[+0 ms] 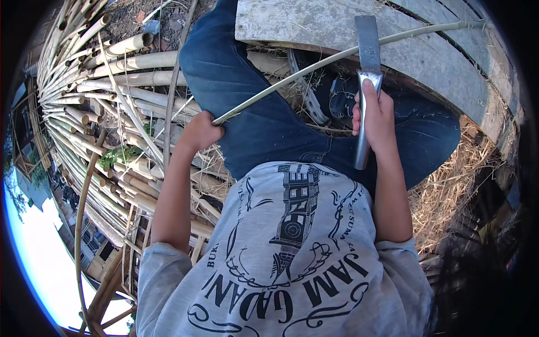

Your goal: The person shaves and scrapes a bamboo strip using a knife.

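Observation:
My left hand is closed around the near end of a long, thin bamboo strip. The strip slants up to the right across my lap, and its far end reaches over the grey wooden boards. In my right hand is a knife with a broad, square-ended blade and a shiny metal handle. My thumb lies along the top of that handle. The blade points away from me and crosses the strip, which shows on both sides of it. Whether blade and strip touch, I cannot tell.
Grey wooden boards lie ahead of my crossed legs in blue jeans. Many bamboo poles are stacked at the left, with loose strips among them. Dry shavings are heaped at the right. A sandal shows under the boards' edge.

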Action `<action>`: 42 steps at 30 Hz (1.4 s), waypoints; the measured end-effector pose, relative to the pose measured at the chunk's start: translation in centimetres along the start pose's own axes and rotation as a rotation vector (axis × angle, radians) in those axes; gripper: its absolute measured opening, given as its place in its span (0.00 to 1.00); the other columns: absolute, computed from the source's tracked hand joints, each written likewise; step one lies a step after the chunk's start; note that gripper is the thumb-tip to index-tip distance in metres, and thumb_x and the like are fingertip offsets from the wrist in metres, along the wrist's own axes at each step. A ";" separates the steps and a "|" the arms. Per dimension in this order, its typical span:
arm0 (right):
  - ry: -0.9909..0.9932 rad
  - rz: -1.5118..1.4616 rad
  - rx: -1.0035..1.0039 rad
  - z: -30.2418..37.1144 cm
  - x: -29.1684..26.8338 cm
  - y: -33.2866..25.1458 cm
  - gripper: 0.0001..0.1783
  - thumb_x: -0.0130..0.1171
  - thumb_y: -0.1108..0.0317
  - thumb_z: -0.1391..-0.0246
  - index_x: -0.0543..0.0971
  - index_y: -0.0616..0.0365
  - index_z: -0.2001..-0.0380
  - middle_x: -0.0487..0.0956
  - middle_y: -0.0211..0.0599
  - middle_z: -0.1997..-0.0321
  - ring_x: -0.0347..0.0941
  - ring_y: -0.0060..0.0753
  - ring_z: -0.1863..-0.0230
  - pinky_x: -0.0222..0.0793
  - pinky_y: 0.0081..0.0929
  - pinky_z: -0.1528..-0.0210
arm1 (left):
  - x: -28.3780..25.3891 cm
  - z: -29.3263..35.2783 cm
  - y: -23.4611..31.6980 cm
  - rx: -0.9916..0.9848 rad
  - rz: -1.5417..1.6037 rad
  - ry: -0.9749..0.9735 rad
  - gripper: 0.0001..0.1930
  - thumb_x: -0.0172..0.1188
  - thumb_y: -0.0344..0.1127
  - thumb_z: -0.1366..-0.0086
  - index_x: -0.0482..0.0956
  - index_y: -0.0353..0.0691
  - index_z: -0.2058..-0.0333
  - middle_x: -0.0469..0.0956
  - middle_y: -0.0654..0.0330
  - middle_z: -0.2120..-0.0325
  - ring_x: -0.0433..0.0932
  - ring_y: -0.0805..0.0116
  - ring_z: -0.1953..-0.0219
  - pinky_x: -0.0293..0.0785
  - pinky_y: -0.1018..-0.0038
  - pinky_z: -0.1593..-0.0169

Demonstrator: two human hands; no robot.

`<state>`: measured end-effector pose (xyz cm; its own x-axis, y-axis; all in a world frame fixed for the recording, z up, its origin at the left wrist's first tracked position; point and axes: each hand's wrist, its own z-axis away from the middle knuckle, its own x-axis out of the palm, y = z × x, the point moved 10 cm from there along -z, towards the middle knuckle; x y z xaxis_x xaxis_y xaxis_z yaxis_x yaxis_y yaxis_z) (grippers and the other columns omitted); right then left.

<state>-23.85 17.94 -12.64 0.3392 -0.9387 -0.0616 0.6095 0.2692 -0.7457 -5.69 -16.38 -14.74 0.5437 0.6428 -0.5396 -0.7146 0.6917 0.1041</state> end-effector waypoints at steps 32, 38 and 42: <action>-0.413 0.136 0.053 3.4 9.2 1.5 0.28 0.51 0.47 0.36 0.72 0.63 0.76 0.69 0.30 0.87 0.65 0.19 0.90 0.60 0.21 0.89 | -1.1 1.6 4.1 0.106 0.076 0.037 0.23 0.60 0.39 0.49 0.77 0.21 0.61 0.81 0.41 0.69 0.82 0.52 0.63 0.75 0.65 0.58; -0.321 0.016 0.047 1.8 5.7 -0.5 0.29 0.47 0.44 0.35 0.71 0.60 0.76 0.68 0.28 0.88 0.64 0.17 0.91 0.60 0.19 0.89 | -1.3 2.8 5.1 0.051 0.148 -0.093 0.23 0.61 0.40 0.47 0.77 0.22 0.61 0.81 0.45 0.70 0.81 0.58 0.65 0.74 0.67 0.60; -0.322 0.040 0.059 2.5 5.7 0.1 0.28 0.47 0.44 0.35 0.71 0.60 0.76 0.68 0.28 0.88 0.64 0.18 0.90 0.61 0.19 0.89 | -0.8 3.5 9.6 0.118 0.116 -0.082 0.22 0.62 0.42 0.47 0.78 0.23 0.63 0.81 0.47 0.73 0.81 0.60 0.67 0.74 0.67 0.61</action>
<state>-20.07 13.13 -11.41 0.5669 -0.8135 0.1296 0.6286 0.3255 -0.7063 -11.48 -9.10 -10.39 0.4977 0.7421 -0.4490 -0.7209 0.6417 0.2617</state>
